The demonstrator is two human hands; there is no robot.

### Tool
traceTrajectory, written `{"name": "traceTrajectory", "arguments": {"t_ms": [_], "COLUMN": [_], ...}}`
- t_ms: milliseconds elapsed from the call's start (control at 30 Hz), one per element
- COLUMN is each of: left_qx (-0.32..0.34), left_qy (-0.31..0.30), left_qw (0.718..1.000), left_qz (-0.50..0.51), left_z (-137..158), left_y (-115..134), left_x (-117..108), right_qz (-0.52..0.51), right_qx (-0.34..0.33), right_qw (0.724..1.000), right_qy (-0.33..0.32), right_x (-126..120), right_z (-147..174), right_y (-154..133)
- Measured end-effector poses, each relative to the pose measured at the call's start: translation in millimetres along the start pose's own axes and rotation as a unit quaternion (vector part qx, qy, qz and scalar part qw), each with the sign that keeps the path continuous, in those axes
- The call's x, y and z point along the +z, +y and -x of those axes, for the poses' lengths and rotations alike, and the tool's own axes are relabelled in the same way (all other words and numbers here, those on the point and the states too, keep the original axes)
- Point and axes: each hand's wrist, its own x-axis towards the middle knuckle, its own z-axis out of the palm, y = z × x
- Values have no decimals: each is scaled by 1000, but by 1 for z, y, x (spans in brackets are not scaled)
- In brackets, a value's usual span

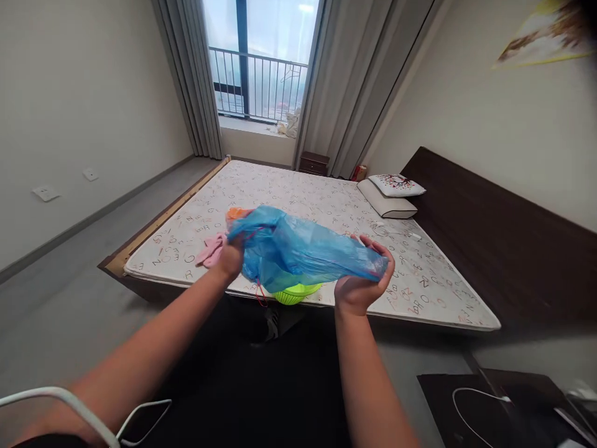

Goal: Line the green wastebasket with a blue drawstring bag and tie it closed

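Observation:
A translucent blue plastic bag (308, 246) with a thin red drawstring is stretched between my hands above the near edge of the mattress. My left hand (231, 254) grips its gathered left end, with the fingers mostly hidden by the plastic. At the other end, my right hand (366, 283) is palm up with curled fingers, holding the tapered end of the bag. Below the bag, a bright green slatted basket (296, 294) shows only in part. A pink cloth (211, 250) lies beside my left hand, and something orange (237, 213) shows just behind it.
The bare, letter-printed mattress (289, 193) lies on a dark wooden bed frame. Two pillows (396, 186) are by the headboard (494, 224). A small nightstand (314, 163) stands near the curtains. White cables (60, 393) cross the lower left, and a dark table (452, 404) is at lower right.

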Motion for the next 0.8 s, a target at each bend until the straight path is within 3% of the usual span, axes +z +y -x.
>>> {"name": "traceTrajectory", "arguments": {"t_ms": [100,167,267,333,400,500,600,700,800], "left_qx": [75,84,17,-61,-133,-185,-188,-147,-110], "left_qy": [-56,-146,-313,-396,-436,-447,-417,-333,-215], "left_qw": [979,932,805,722,678,666,686,737,788], "left_qz": [-181,-322,-503,-565,-576,-567,-566,-569,-566], "left_z": [-9,-12,-17,-20,-23,-28,-35,-52,-80], "left_y": [-64,-105,-154,-180,-200,-223,-232,-225,-207], "left_x": [21,33,50,61,71,82,87,83,69], "right_qz": [115,231,332,377,413,457,484,438,312], "right_qx": [5,113,265,302,292,232,218,322,436], "right_qw": [993,965,896,859,844,843,840,839,841], "right_qy": [-7,-53,-129,-167,-178,-163,-116,-36,68], "right_x": [-28,-50,-82,-98,-110,-121,-132,-146,-160], "right_z": [10,23,44,55,60,57,43,28,16], "right_y": [34,64,104,122,130,131,127,125,127]}}
